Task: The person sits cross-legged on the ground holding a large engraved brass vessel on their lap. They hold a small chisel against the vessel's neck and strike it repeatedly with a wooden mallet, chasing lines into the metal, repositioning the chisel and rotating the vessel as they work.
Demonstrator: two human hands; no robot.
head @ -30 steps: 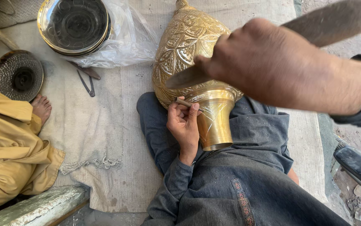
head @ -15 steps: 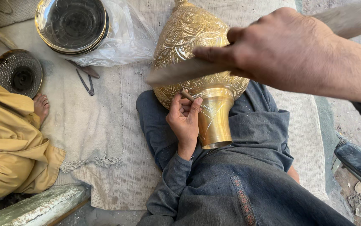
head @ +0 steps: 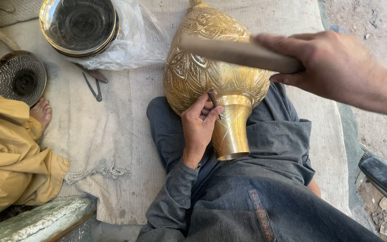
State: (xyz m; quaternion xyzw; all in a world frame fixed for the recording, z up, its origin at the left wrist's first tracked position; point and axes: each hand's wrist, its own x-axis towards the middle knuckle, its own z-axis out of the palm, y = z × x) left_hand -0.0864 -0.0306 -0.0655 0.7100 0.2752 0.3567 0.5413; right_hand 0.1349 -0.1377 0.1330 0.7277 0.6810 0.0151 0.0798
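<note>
Between the fingers of the left hand [head: 198, 125], a short dark metal chisel [head: 213, 97] was pinched, its tip set against the engraved surface of a large golden brass vase [head: 211, 67]. That vase lay on its side across the person's lap, its flared neck [head: 231, 134] just beside the left palm and pointing toward the body. The left fingers were closed narrowly around the chisel and also touched the vase neck.

Above the left fingers, the right hand [head: 332, 67] gripped a long brown wooden mallet [head: 238, 53]. The right fingers were wrapped fully around its handle end, and the mallet head hung over the vase body, apart from the chisel.

Well to the left of the left fingers lay a stack of dark round engraved trays with golden rims [head: 79, 24] on a clear plastic bag [head: 135, 40]. Dark metal pliers [head: 92, 83] lay near that stack on the beige woven mat [head: 90, 134]. Farther left stood a round hammered metal dish [head: 17, 77], near the bare foot [head: 42, 113] of another person in yellow clothing [head: 9, 166].
</note>
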